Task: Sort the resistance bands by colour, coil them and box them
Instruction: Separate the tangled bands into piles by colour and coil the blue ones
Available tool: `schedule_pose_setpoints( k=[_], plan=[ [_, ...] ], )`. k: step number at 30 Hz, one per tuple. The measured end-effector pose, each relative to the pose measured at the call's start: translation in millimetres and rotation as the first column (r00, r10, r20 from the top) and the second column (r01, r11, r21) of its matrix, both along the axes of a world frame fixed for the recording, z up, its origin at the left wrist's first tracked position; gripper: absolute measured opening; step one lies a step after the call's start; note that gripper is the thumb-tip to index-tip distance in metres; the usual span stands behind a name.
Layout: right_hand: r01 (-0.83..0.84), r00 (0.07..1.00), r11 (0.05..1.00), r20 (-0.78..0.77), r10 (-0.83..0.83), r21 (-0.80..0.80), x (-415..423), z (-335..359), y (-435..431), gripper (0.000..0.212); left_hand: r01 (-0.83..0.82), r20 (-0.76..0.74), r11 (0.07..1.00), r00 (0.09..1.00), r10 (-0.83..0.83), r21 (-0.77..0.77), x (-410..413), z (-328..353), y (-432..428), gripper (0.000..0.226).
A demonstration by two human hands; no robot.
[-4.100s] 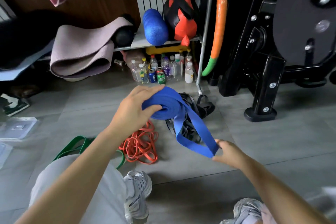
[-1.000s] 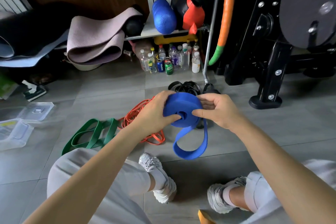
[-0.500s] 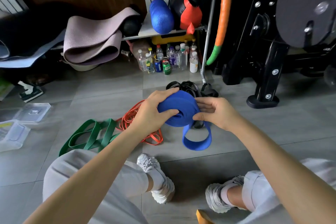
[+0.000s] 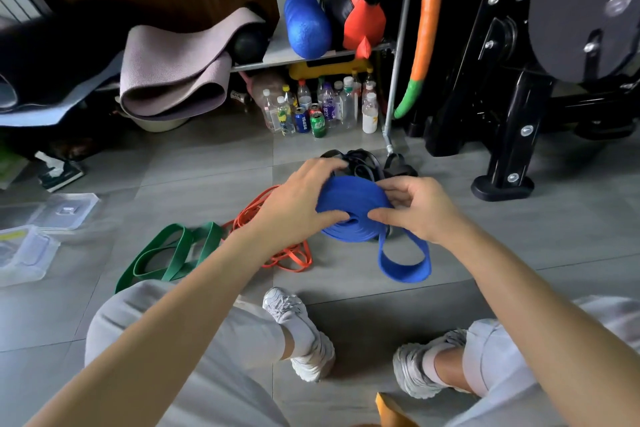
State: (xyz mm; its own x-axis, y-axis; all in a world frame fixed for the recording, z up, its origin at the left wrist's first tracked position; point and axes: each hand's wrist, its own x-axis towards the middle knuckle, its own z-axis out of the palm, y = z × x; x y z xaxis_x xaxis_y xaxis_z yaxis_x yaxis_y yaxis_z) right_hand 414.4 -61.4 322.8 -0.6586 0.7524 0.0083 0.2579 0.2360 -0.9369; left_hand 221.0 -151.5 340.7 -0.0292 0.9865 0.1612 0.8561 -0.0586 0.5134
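Centre of frame, head view: left hand (image 4: 294,204) and right hand (image 4: 420,210) hold the blue band (image 4: 349,196) between them, above the grey tiled floor (image 4: 519,246). Band is mostly wound into a fat coil. A short loose loop hangs from its lower right, bottom edge near or on the floor, can't tell which. Left-hand fingers (image 4: 318,166) curl over the coil's top w/ the thumb pressing in at the coil's ctr, so they're clamped on it. Right-hand fingers (image 4: 398,185) bend round the coil's right edge, thumb tip on the coil face just beside the left thumb, also clamped on the band.

Left of the hands, on the floor: orange bands (image 4: 287,255) in a loose tangle, touching the green bands (image 4: 173,250) further left. Behind the coil: black bands (image 4: 360,161) in a heap. Far left edge: clear plastic boxes (image 4: 24,253) and a lid (image 4: 65,208), well apart from the bands. Upper frame: bottles and cans (image 4: 311,111) under a shelf (image 4: 277,55), folded mat (image 4: 173,73), blue foam roller (image 4: 306,24). Black gym machine (image 4: 512,114) upper right. Bottom of frame: person's knees and white shoes (image 4: 304,336).
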Motion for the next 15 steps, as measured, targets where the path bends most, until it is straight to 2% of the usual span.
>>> schedule_pose_setpoints(
  k=[2,4,7,10,15],
  plan=[
    [-0.026,0.999,0.999,0.040,0.025,0.033,-1.3,1.6,0.7,0.047,0.141,-0.252,0.987,0.955,-0.157,-0.080,0.2,4.1,3.0,0.078],
    [-0.035,0.999,0.998,0.041,0.033,0.053,-2.5,3.0,1.3,0.045,0.179,-0.340,0.973,0.915,-0.219,-0.145,1.3,5.5,5.5,0.075],
    [-0.004,1.000,1.000,-0.023,0.004,0.002,-1.7,4.4,2.6,0.040,0.171,-0.140,0.976,0.972,-0.189,-0.131,-0.6,5.2,5.8,0.067],
    [-0.005,0.998,0.999,-0.061,0.002,-0.053,1.6,4.8,5.6,0.038,0.125,0.013,0.990,0.992,-0.124,-0.070,-0.8,1.2,1.2,0.063],
    [0.041,0.993,0.988,-0.101,-0.056,-0.147,8.9,-3.8,7.5,0.041,-0.048,0.308,0.998,0.951,0.037,0.029,-0.7,-3.0,-4.5,0.064]
  ],
)
